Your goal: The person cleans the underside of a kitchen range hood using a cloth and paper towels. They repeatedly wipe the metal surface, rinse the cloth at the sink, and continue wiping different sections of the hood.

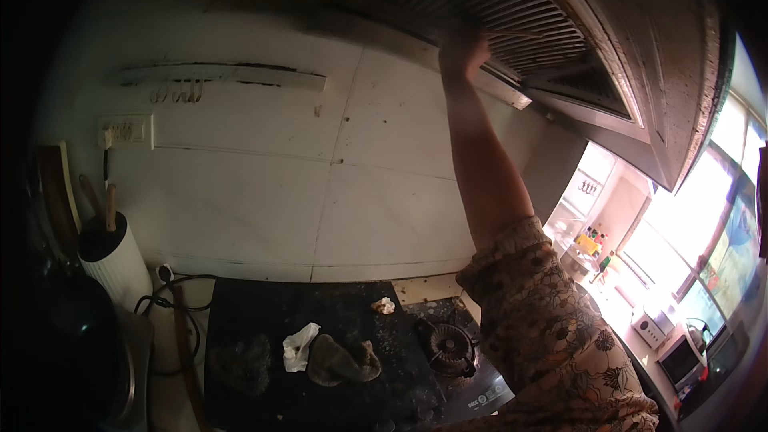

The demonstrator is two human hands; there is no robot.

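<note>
A: What's nearest?
B: A patterned sleeve, rolled up, with the bare right forearm stretching up out of it.

A: And below?
B: A black board. A grey rag lies on it, just beside some white paper; a small crumpled scrap lies near the back edge. The burner is to the right of the board.

A: Where's the right hand?
B: The right hand is up at the underside of the hood, by the slatted grille. Its fingers look curled, and a thin stick shows beside them, across the slats. I can't tell whether they're clamped on it.

A: The left hand?
B: Out of view, so I can't tell whether it's holding anything.

A: Farther back?
B: A ribbed white holder with handles sticking out, then the stained wall with a rail and hooks.

A: Farthest?
B: A bright window on the right.
</note>
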